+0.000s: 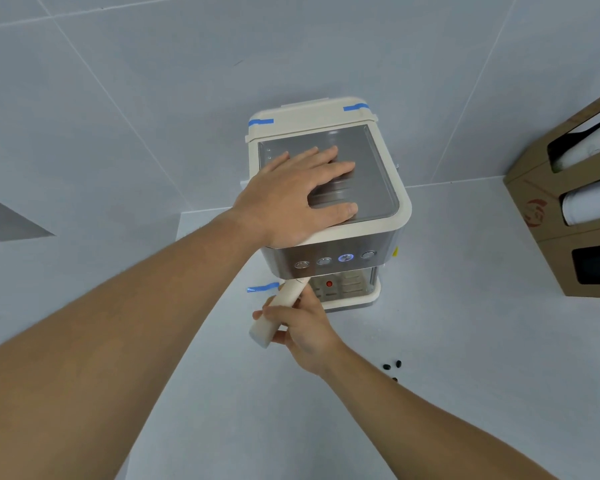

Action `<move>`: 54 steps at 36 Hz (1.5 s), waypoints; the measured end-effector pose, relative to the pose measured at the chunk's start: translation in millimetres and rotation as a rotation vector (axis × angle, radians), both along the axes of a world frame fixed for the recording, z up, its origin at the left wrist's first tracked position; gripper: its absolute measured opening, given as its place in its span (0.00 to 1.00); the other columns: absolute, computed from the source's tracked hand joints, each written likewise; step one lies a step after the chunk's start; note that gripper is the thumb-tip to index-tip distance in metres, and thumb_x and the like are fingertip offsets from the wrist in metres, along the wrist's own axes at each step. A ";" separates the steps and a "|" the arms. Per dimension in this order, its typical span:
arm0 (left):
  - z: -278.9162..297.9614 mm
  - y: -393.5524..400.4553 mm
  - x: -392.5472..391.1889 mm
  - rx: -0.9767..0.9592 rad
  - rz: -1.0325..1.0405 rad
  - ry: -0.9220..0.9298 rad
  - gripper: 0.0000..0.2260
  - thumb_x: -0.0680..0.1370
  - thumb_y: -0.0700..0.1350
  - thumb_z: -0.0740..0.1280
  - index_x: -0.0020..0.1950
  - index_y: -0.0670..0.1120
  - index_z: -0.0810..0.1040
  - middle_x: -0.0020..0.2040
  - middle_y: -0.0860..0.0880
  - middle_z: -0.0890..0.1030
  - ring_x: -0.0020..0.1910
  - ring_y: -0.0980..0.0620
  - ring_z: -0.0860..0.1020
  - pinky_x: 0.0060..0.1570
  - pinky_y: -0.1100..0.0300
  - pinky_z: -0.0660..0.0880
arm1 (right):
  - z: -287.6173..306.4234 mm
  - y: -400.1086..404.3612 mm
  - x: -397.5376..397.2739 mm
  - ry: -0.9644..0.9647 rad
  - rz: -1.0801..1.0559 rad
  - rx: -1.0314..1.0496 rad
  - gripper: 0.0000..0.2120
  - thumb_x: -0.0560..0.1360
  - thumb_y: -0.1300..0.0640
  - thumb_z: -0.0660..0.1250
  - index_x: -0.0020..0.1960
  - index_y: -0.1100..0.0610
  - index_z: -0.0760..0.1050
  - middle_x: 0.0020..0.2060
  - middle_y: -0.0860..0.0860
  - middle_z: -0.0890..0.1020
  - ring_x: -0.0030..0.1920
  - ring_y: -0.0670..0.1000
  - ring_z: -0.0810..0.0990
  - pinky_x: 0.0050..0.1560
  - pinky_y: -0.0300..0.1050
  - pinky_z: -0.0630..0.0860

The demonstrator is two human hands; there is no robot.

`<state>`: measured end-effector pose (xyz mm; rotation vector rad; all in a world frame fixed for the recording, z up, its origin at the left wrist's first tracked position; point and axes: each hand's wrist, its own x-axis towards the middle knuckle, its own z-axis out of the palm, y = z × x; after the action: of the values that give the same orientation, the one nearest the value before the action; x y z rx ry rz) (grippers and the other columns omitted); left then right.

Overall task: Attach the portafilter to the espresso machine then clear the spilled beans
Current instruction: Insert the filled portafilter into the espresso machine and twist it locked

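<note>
a cream and steel espresso machine (357, 237) stands on a pale counter (465, 341) against a tiled wall, seen from above. the left hand (291, 199) lies flat on the machine's metal top plate (371, 168), fingers spread wide and pointing toward the right side, palm down near the front left corner; it grips nothing. the right hand (303, 327) is closed around the cream handle of the portafilter (281, 313), thumb on the left side and fingers wrapped underneath. the handle slants from the lower left up toward the machine's underside, its far end reaching in below the row of round buttons (335, 260), one of which glows blue. the portafilter's metal head is hidden under the machine's front, so whether it is seated cannot be told. a small red spot (329, 283) shows in the recess behind the handle, above the cream drip tray (354, 299). strips of blue tape (261, 121) sit on the machine's back corners, and another piece lies on the counter just left of the handle. a few dark coffee beans (392, 366) lie loose on the counter to the right of the right forearm, well apart from the machine. a cardboard cup holder (568, 209) with white cups stands at the right edge.
</note>
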<state>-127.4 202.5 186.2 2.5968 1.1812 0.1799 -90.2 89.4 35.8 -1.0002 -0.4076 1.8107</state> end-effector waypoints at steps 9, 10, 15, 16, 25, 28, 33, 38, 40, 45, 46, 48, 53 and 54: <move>0.3 -0.2 -0.1 0.003 -0.002 0.012 0.29 0.75 0.67 0.58 0.76 0.62 0.60 0.80 0.57 0.56 0.78 0.57 0.51 0.76 0.53 0.45 | 7.5 -19.8 22.8 0.024 0.001 -0.097 0.24 0.67 0.70 0.63 0.61 0.58 0.70 0.35 0.55 0.75 0.32 0.55 0.74 0.37 0.51 0.78; 0.3 -0.5 -0.1 0.000 -0.002 0.015 0.29 0.75 0.67 0.58 0.76 0.62 0.60 0.80 0.57 0.56 0.78 0.57 0.51 0.76 0.53 0.45 | 9.0 -20.4 21.7 -0.001 -0.020 -0.116 0.22 0.69 0.71 0.63 0.61 0.57 0.71 0.35 0.55 0.74 0.31 0.55 0.74 0.36 0.50 0.77; 0.3 -0.4 -1.1 -0.009 -0.011 0.026 0.29 0.76 0.66 0.57 0.76 0.63 0.59 0.80 0.57 0.54 0.78 0.57 0.50 0.76 0.54 0.43 | 11.0 -20.9 17.2 -0.246 -0.107 -0.155 0.16 0.72 0.66 0.68 0.56 0.53 0.72 0.35 0.55 0.75 0.28 0.52 0.74 0.31 0.46 0.75; 0.1 0.0 -1.4 -0.009 -0.014 0.028 0.29 0.75 0.67 0.57 0.76 0.63 0.59 0.80 0.57 0.54 0.78 0.57 0.50 0.76 0.54 0.43 | 11.8 -20.6 19.2 -0.288 -0.093 -0.146 0.16 0.72 0.66 0.69 0.56 0.52 0.72 0.37 0.55 0.75 0.27 0.52 0.74 0.30 0.46 0.75; -0.2 1.5 -1.4 -0.012 -0.025 0.039 0.29 0.76 0.67 0.57 0.76 0.64 0.58 0.80 0.59 0.54 0.78 0.58 0.49 0.76 0.54 0.43 | 23.7 -20.5 56.1 -0.372 0.153 -0.114 0.17 0.71 0.72 0.63 0.48 0.51 0.70 0.35 0.54 0.73 0.28 0.54 0.73 0.33 0.49 0.73; 0.3 0.6 -1.2 -0.013 -0.021 0.046 0.28 0.76 0.66 0.57 0.76 0.63 0.59 0.80 0.59 0.54 0.78 0.58 0.49 0.76 0.55 0.42 | 25.7 -20.5 62.9 -0.350 0.208 -0.120 0.18 0.71 0.73 0.62 0.48 0.50 0.70 0.36 0.55 0.72 0.28 0.54 0.73 0.33 0.48 0.73; -0.8 2.2 -1.4 -0.011 -0.019 0.057 0.28 0.76 0.66 0.56 0.76 0.64 0.58 0.80 0.60 0.53 0.78 0.58 0.49 0.76 0.55 0.42 | 27.1 -18.8 70.0 -0.339 0.260 -0.121 0.18 0.71 0.73 0.62 0.47 0.50 0.70 0.36 0.56 0.72 0.27 0.54 0.73 0.33 0.48 0.73; -1.4 5.4 -3.6 -0.018 -0.024 0.064 0.28 0.76 0.67 0.56 0.75 0.65 0.58 0.79 0.61 0.54 0.78 0.58 0.49 0.76 0.54 0.43 | 28.9 -19.2 76.8 -0.337 0.303 -0.132 0.18 0.72 0.73 0.62 0.47 0.50 0.70 0.37 0.57 0.71 0.27 0.54 0.73 0.33 0.48 0.74; -1.6 6.6 -3.0 -0.014 -0.024 0.066 0.28 0.76 0.67 0.56 0.75 0.65 0.58 0.79 0.60 0.54 0.78 0.58 0.50 0.76 0.54 0.43 | 30.2 -18.2 79.5 -0.325 0.319 -0.136 0.18 0.72 0.73 0.62 0.47 0.50 0.69 0.36 0.57 0.71 0.27 0.54 0.73 0.33 0.48 0.73; -2.6 6.7 -2.2 -0.012 -0.017 0.064 0.28 0.76 0.67 0.56 0.75 0.65 0.58 0.79 0.60 0.55 0.78 0.58 0.50 0.76 0.52 0.44 | 29.1 -17.2 82.2 -0.321 0.334 -0.157 0.18 0.72 0.73 0.63 0.51 0.51 0.71 0.36 0.57 0.72 0.28 0.54 0.73 0.33 0.49 0.74; -2.6 6.9 -2.2 -0.014 -0.016 0.061 0.28 0.76 0.67 0.56 0.75 0.65 0.58 0.79 0.60 0.55 0.78 0.58 0.50 0.76 0.52 0.44 | 28.5 -17.2 82.1 -0.320 0.331 -0.157 0.19 0.72 0.73 0.63 0.52 0.51 0.71 0.36 0.57 0.72 0.28 0.54 0.73 0.33 0.49 0.74; -2.5 7.1 -2.5 -0.016 -0.016 0.058 0.28 0.76 0.67 0.56 0.75 0.65 0.58 0.79 0.60 0.55 0.78 0.58 0.50 0.76 0.52 0.44 | 28.4 -17.2 81.7 -0.310 0.337 -0.155 0.20 0.71 0.73 0.63 0.54 0.51 0.71 0.37 0.57 0.72 0.28 0.55 0.74 0.34 0.49 0.75; -2.4 7.0 -1.9 -0.012 -0.013 0.051 0.28 0.76 0.66 0.57 0.75 0.65 0.59 0.79 0.60 0.55 0.78 0.58 0.50 0.76 0.52 0.45 | 31.7 -19.2 84.3 -0.280 0.348 -0.166 0.16 0.73 0.70 0.66 0.52 0.51 0.71 0.39 0.57 0.74 0.31 0.54 0.75 0.37 0.50 0.78; -2.4 7.1 -1.9 -0.011 -0.012 0.048 0.28 0.75 0.67 0.57 0.75 0.65 0.59 0.79 0.60 0.55 0.78 0.58 0.51 0.76 0.52 0.45 | 31.9 -20.1 84.6 -0.280 0.341 -0.164 0.15 0.73 0.69 0.67 0.53 0.52 0.71 0.39 0.56 0.74 0.32 0.54 0.76 0.38 0.51 0.79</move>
<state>-129.3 209.6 183.8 2.6115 1.1787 0.1085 -5.6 69.2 67.7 -1.3733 -0.6404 2.0355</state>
